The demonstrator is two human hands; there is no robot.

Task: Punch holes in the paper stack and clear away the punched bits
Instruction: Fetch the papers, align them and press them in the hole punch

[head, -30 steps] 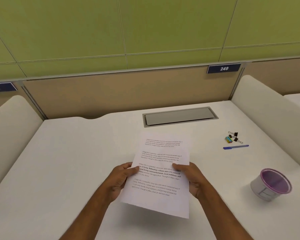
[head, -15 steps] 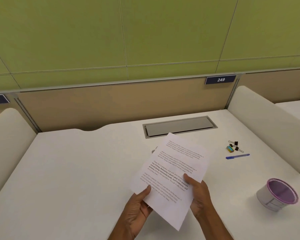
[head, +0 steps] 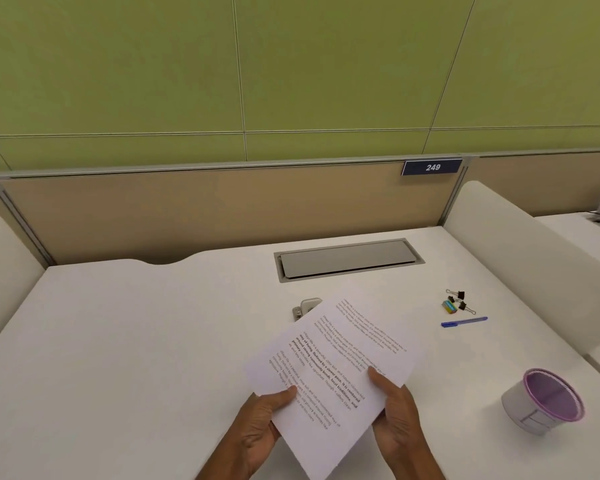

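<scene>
Our paper stack (head: 336,372), printed and turned askew, hides most of a small grey punch (head: 305,308) at its 11 o'clock. Our left hand (head: 257,431) and right hand (head: 397,420) pinch its near edges, thumbs on top. At 3 o'clock: a round purple-rimmed mesh cup (head: 542,403); at 1 o'clock, binder clips (head: 459,301) and a blue pen (head: 464,321) on the smooth white desk (head: 136,341).

A white desk (head: 146,341) carries a grey hole punch (head: 305,308) near its middle; two black binder clips (head: 459,301), a small coloured eraser (head: 450,306) and a blue pen (head: 464,322) lie right; a purple-rimmed mesh cup (head: 542,401) stands nearer.
</scene>
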